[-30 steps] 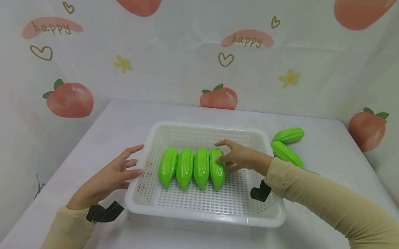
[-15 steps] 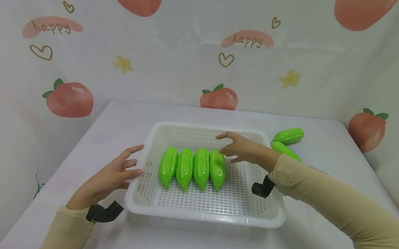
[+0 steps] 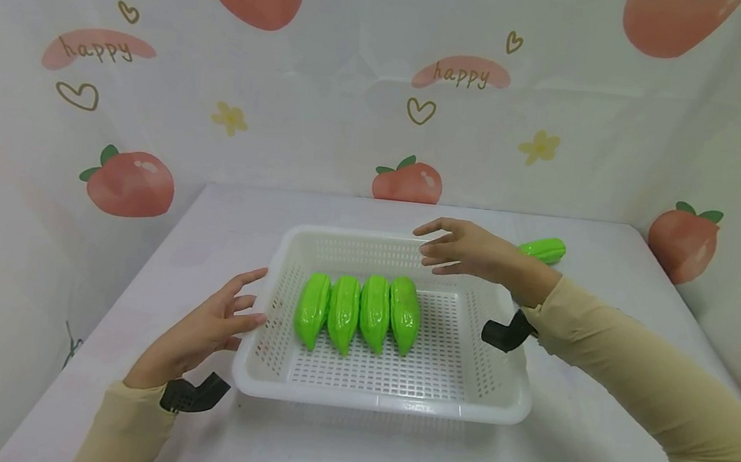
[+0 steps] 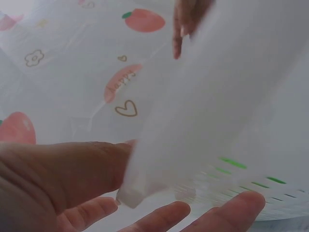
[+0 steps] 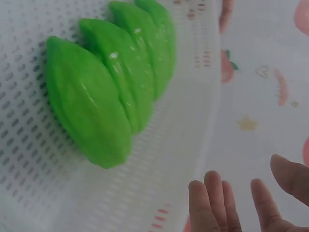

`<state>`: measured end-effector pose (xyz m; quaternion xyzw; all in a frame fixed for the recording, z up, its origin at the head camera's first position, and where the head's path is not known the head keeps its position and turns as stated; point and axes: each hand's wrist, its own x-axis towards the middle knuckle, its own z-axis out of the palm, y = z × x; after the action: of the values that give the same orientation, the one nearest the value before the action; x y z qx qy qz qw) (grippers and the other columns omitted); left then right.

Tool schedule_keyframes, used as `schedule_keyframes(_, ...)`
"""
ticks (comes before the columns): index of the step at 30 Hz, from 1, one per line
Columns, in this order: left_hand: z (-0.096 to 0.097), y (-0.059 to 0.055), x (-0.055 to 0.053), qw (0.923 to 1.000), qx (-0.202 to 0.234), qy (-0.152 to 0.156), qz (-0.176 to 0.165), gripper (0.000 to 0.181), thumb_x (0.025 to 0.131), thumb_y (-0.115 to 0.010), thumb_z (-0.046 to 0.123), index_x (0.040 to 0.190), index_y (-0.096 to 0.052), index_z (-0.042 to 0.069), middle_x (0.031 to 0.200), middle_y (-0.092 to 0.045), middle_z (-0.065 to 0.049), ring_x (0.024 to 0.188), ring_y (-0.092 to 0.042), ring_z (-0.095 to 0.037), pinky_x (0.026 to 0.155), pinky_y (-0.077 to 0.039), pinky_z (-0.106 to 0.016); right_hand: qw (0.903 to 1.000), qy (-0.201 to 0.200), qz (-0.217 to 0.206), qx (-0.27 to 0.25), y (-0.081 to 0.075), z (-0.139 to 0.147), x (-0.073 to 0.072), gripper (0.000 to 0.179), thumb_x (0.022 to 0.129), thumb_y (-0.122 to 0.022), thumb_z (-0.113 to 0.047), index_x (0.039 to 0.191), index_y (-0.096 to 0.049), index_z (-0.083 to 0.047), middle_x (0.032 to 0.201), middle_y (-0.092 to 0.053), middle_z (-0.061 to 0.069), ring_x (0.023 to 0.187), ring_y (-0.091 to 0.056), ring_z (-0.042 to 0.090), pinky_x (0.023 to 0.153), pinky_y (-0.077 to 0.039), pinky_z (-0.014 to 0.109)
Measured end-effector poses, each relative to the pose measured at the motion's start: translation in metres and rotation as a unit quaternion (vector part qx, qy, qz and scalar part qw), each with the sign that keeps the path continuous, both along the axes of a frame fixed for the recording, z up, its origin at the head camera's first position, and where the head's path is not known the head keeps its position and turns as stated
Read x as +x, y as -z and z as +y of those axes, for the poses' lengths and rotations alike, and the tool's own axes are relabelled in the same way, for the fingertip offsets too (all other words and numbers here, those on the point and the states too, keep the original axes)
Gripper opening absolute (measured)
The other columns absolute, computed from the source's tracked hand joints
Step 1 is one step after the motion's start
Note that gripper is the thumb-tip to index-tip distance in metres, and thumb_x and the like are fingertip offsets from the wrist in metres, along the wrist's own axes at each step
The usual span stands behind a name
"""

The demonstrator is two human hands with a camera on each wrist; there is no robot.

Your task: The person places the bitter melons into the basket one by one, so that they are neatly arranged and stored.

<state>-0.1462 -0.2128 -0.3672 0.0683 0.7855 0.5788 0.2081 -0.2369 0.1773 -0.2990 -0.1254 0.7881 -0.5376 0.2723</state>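
Note:
A white perforated plastic basket stands on the table. Several glossy green star fruits lie side by side inside it, pointed ends toward me. My left hand loosely grips the basket's left rim, thumb over the edge and fingers outside, with the rim between them in the left wrist view. My right hand hovers over the basket's back right rim, fingers extended and apart, holding nothing. Behind that hand a loose star fruit lies on the table, partly hidden.
The table has a pale cloth, with printed fabric rising behind and at the sides. Inside the basket, bare perforated floor shows right of the fruit row. Black wrist straps sit on both sleeves.
My right hand has left the rightmost fruit in the basket and moved up, back and rightward. It now hides one of two loose star fruits. My left hand stays still.

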Motion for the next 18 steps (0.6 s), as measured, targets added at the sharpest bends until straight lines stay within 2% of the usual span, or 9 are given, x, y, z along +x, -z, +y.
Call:
schedule_keyframes(4, 0.000, 0.000, 0.000, 1.0000, 0.002, 0.000, -0.001, 0.083, 0.093, -0.065, 0.020, 0.155, -0.009, 0.025, 0.146, -0.042, -0.022, 0.107, -0.065, -0.034, 0.083, -0.056, -0.051, 0.9997, 0.001, 0.021, -0.010, -0.013, 0.012, -0.001, 0.047, 0.097, -0.056, -0.015, 0.140, -0.040, -0.003, 0.137, -0.048, 0.020, 0.115, -0.057, 0.026, 0.102, -0.047, 0.042)
schedule_keyframes(9, 0.000, -0.001, -0.001, 1.0000, 0.006, 0.002, -0.002, 0.083, 0.093, -0.064, 0.019, 0.155, -0.009, 0.025, 0.145, -0.042, -0.023, 0.106, -0.065, -0.033, 0.082, -0.056, -0.051, 0.9980, 0.016, 0.047, -0.040, -0.027, 0.031, -0.002, 0.044, 0.098, -0.055, -0.015, 0.138, -0.041, -0.005, 0.136, -0.049, 0.016, 0.118, -0.056, 0.025, 0.102, -0.048, 0.038)
schedule_keyframes(18, -0.001, -0.001, -0.002, 0.9997, 0.021, 0.008, -0.005, 0.084, 0.093, -0.064, 0.016, 0.155, -0.008, 0.023, 0.145, -0.041, -0.024, 0.106, -0.065, -0.032, 0.083, -0.056, -0.051, 0.9872, 0.069, 0.107, -0.096, -0.035, 0.066, -0.002, 0.032, 0.098, -0.056, -0.013, 0.129, -0.050, -0.013, 0.118, -0.060, 0.000, 0.107, -0.063, 0.013, 0.091, -0.053, 0.025)
